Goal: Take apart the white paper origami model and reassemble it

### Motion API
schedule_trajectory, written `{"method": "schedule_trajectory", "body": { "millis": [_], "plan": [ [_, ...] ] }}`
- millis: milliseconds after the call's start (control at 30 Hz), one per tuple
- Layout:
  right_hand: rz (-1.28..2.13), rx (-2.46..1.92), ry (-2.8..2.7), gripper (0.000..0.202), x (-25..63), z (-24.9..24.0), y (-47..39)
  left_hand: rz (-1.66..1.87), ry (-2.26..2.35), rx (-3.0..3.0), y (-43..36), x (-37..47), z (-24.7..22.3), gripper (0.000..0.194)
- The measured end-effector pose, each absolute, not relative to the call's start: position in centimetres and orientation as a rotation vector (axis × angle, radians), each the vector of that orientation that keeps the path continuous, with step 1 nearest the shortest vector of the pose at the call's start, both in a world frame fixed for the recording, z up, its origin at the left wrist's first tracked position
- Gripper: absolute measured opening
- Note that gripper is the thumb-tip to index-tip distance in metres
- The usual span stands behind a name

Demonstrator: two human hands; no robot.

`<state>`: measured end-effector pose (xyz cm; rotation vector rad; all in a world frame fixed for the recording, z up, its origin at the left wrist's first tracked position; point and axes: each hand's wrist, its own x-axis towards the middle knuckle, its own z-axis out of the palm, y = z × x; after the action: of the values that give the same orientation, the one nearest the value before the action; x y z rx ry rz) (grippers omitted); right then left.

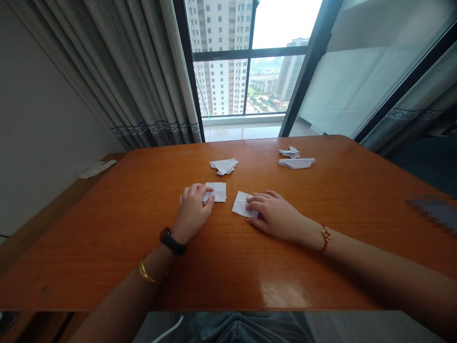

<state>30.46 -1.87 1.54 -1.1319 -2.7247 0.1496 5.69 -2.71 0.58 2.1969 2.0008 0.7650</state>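
Note:
My left hand (194,209) rests on the left part of a small stack of folded white paper squares (220,191). Its fingers lie over the paper, and the thumb is apart from them at the near edge. To the right, my right hand (273,214) has hold of a folded white paper square (240,204), which sits slightly turned on the table. The fingers cover its right side and the thumb is at its lower right corner. A narrow gap separates the two papers.
Farther back lie a pointed folded paper (224,166), a long folded paper (296,163) and a smaller folded piece (290,152). All are on the wooden table (143,276). White paper (97,169) lies on a ledge at left. A blurred patch (437,214) is at right.

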Motion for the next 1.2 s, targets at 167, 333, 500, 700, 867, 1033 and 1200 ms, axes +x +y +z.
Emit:
{"method": "schedule_trajectory", "body": {
  "millis": [167,333,500,700,867,1033,1200],
  "plan": [
    [0.213,-1.160,-2.577,0.025,30.1,1.7,-3.3,0.581,2.147,2.106,-1.8,5.1,-0.3,0.048],
    [0.311,-1.310,-2.344,0.026,28.0,2.0,0.0,0.528,1.974,2.061,-1.7,5.2,-0.7,0.054],
    [0.561,-1.422,-2.170,0.033,25.3,0.7,3.0,0.827,1.696,2.115,-2.1,5.7,-0.3,0.055],
    [0.890,-1.283,-1.929,0.008,25.1,0.2,4.2,1.151,1.348,1.575,-1.2,5.3,-0.9,0.027],
    [1.131,-1.119,-1.471,0.021,28.5,3.2,3.2,1.355,1.287,1.278,-1.6,5.4,0.1,0.033],
    [1.228,-1.247,-1.488,0.025,31.6,2.8,1.2,1.404,1.264,1.146,-1.9,5.8,0.9,0.030],
    [0.929,-1.419,-1.896,0.013,31.6,0.0,0.1,1.336,1.236,1.135,-2.1,6.2,0.8,0.029]
  ]
}}
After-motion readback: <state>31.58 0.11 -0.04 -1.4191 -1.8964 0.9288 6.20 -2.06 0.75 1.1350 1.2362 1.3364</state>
